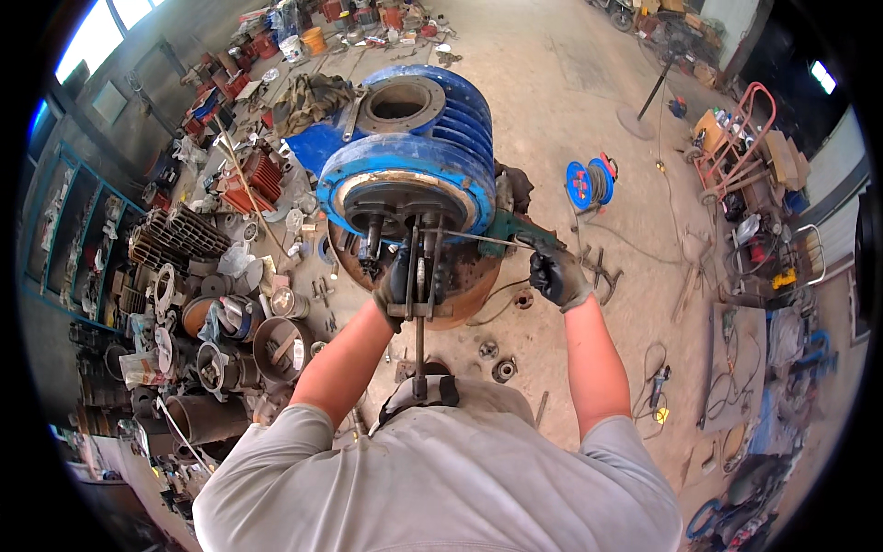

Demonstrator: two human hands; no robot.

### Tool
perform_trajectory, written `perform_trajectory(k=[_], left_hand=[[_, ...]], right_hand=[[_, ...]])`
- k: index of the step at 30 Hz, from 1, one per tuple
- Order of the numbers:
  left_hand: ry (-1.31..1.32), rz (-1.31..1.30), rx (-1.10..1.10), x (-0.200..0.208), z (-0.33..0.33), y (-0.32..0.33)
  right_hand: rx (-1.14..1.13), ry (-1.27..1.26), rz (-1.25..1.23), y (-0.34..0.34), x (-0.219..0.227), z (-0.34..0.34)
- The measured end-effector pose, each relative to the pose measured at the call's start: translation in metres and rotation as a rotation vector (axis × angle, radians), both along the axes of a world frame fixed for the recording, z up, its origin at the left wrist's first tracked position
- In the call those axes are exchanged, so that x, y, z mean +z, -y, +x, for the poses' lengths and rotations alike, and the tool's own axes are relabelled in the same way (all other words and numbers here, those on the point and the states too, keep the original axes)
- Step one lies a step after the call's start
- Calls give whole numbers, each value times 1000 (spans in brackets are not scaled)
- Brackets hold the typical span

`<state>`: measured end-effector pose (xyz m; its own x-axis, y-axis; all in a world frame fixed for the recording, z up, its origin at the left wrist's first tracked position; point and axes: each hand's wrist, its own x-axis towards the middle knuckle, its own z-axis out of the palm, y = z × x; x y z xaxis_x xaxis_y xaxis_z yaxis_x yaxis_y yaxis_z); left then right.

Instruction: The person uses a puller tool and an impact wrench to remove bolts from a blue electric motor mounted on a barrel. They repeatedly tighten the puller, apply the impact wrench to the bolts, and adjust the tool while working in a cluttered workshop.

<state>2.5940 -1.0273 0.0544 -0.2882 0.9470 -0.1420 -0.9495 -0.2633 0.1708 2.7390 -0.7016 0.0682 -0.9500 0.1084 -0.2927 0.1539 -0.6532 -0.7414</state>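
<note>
In front of me stands a large blue ribbed machine housing (460,129), its round dark end face turned toward me. A steel puller (420,310), with long side legs, a crossbar and a centre screw, juts from that face toward my body. My left hand (394,287), in a dark glove, is closed around the puller's left side, its fingers partly hidden by the legs. My right hand (557,276), gloved too, pinches the outer end of a thin metal rod (483,239). That rod runs leftward to the puller's legs, near the end face. A short shaft (372,241) sticks out left of the puller.
The housing rests on a rusty round stand (469,285). A wrench (352,118) and a crumpled cloth (313,99) lie on top. Machine parts and a wide metal ring (281,350) crowd the left floor. To the right are a blue cable reel (590,184) and a red hand truck (736,147).
</note>
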Motion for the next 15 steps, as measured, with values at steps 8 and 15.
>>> perform_trajectory(k=[8,15], left_hand=[[105,38,-30,-5,0,-3],[100,-100,71,10,6,-6]], right_hand=[[-44,-292,180,8,-32,-17],[146,-405,-404,13,-11,-17]])
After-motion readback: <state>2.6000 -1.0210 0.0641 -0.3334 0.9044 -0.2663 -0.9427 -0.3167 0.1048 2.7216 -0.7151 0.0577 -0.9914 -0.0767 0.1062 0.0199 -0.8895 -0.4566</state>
